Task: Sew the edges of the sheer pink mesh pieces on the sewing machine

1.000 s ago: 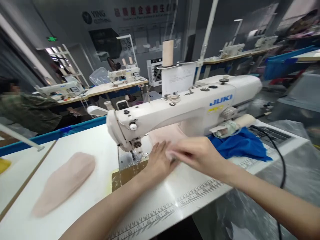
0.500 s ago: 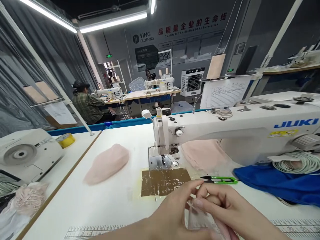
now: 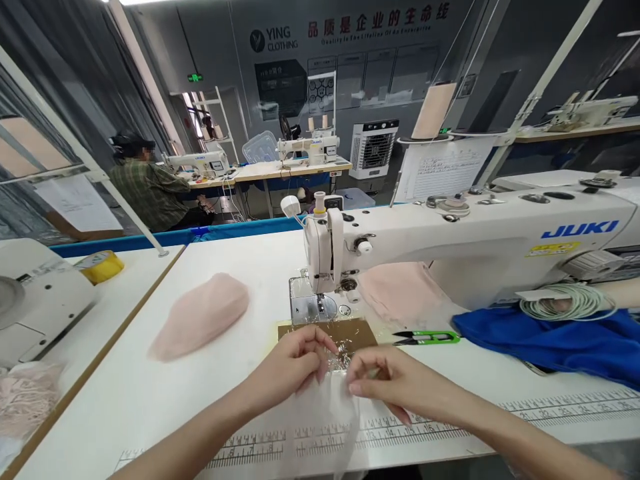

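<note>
A thin, see-through whitish piece of fabric [image 3: 330,410] hangs between my two hands over the table's front edge, blurred by motion. My left hand [image 3: 303,360] pinches its upper left part with curled fingers. Its upper right edge is in the grip of my right hand [image 3: 383,380], thumb against the bent fingers. Both hands are just in front of the brown taped patch [image 3: 357,333] on the table, below the sewing machine's presser foot [image 3: 321,303]. Green-handled thread snips [image 3: 427,338] lie beyond my right hand.
The white sewing machine [image 3: 450,247] spans the right side. Pink fabric [image 3: 400,293] lies under its arm; a pink fabric piece [image 3: 203,317] lies left. Blue cloth [image 3: 550,343] and a green cord coil [image 3: 565,303] sit right. A ruler strip [image 3: 425,427] runs along the front edge.
My hands have moved left and farther apart, drawing the sheer fabric out between them. The head view has shifted, so more of the table's front edge shows.
</note>
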Demonstrator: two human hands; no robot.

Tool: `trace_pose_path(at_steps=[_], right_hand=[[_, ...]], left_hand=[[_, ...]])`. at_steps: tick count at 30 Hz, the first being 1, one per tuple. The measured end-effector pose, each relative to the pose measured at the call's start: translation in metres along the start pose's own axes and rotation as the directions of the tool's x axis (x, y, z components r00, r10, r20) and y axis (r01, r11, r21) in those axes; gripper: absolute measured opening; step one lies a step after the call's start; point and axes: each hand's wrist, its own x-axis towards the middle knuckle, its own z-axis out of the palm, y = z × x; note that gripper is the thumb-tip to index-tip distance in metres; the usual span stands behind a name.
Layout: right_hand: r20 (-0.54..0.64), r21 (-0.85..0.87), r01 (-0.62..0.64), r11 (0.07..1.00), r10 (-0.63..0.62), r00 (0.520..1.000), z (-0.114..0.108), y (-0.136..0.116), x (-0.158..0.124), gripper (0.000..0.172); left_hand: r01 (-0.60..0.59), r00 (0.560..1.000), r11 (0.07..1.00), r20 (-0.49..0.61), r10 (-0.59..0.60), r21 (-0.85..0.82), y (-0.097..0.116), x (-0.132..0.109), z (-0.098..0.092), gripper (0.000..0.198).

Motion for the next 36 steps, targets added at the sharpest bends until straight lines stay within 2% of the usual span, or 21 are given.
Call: trace_pose_path(at_steps=[5,9,13,15,18,23,25,28,30,32,34,36], right_hand=[[0.12,0.153,0.052,0.987,-0.071,0.99,-0.016,-0.005,0.034,0.028],[0.18,0.2,-0.001,0.98,-0.035,0.983,-0.023,-0.007,0.056,0.025],[0.168,0.152,-0.063,0.986,0.037,0.985,-0.029,-0.01,0.067,0.016],[0.142,0.169,-0.033,0.985,0.008,0.99,-0.032,-0.011,0.07,0.01],[0.092,0.221,0.001,0.975,-0.022,0.995,-0.035,-0.011,0.07,0.01],[0.032,0.195,0.018,0.981,-0.025,0.999,-0.034,-0.004,0.066,0.014],[0.018,0.175,0.035,0.984,-0.039,0.999,-0.033,0.0,0.065,0.014],[-0.013,0.153,0.068,0.986,-0.067,0.998,-0.031,0.006,0.064,0.014],[-0.073,0.135,0.104,0.985,-0.095,0.993,-0.031,0.008,0.063,0.017],[-0.122,0.09,0.15,0.985,-0.139,0.983,-0.03,0.009,0.06,0.018],[-0.138,0.034,0.199,0.979,-0.192,0.972,-0.028,0.009,0.057,0.016],[-0.131,-0.007,0.234,0.972,-0.233,0.964,-0.026,0.008,0.055,0.013]], left_hand=[[-0.037,0.999,0.993,-0.008,0.038,0.113,-0.008,0.014,-0.007,0.027],[-0.058,0.998,0.99,-0.017,0.061,0.132,-0.01,0.021,-0.015,0.031],[-0.05,0.998,0.985,-0.024,0.054,0.165,-0.01,0.028,-0.021,0.03],[-0.039,0.996,0.977,-0.066,0.054,0.209,-0.011,0.031,-0.022,0.027],[-0.047,0.986,0.941,-0.136,0.098,0.335,-0.017,0.035,-0.022,0.032],[-0.097,0.944,0.797,-0.198,0.263,0.596,-0.033,0.037,-0.024,0.025],[-0.151,0.902,0.684,-0.184,0.39,0.713,-0.039,0.035,-0.024,0.02],[-0.233,0.812,0.486,-0.107,0.574,0.843,-0.043,0.032,-0.023,0.016],[-0.244,0.785,0.426,-0.08,0.614,0.871,-0.044,0.032,-0.021,0.016],[-0.206,0.824,0.474,-0.109,0.556,0.856,-0.044,0.033,-0.02,0.018],[-0.152,0.884,0.58,-0.153,0.442,0.8,-0.043,0.034,-0.019,0.019],[-0.128,0.92,0.665,-0.162,0.356,0.736,-0.042,0.035,-0.019,0.02]])
